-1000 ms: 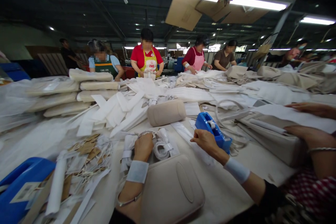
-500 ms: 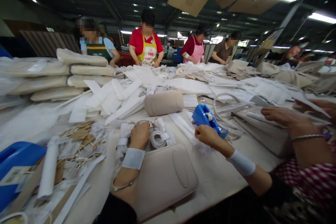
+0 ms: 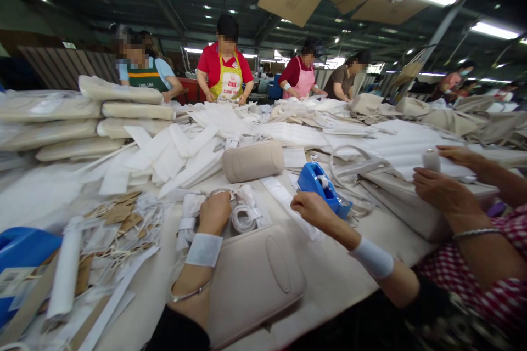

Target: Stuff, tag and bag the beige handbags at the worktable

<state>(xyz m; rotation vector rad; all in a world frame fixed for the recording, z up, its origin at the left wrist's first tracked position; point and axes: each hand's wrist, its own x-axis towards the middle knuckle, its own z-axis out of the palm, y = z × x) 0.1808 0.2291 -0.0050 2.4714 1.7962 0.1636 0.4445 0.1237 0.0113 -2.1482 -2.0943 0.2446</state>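
Note:
A beige handbag [image 3: 255, 279] lies on its side in front of me, an oval stitched patch on its face. At its far edge sit white-wrapped strap bundles, including a coil [image 3: 246, 214]. My left hand [image 3: 216, 211] is closed at this edge, between the bundles, apparently on the wrapped strap; its fingertips are hidden. My right hand [image 3: 307, 207] is closed in a pinch, just in front of a blue tape dispenser [image 3: 319, 186]. Whatever may be between its fingers is too small to make out. A white strip [image 3: 288, 203] lies on the table behind that hand.
A second beige bag [image 3: 253, 162] lies beyond. To the left are another blue dispenser [image 3: 24, 263], a white roll [image 3: 66, 269] and tags [image 3: 127, 211]. At right, a co-worker's hands [image 3: 444, 186] hold a small white roll over a bag [image 3: 403, 203]. White sheets [image 3: 181, 148] cover the back.
My right hand has moved slightly left, away from the dispenser. My left hand stays at the bag's far edge. The co-worker's hands now show a small white roll. The view has shifted slightly.

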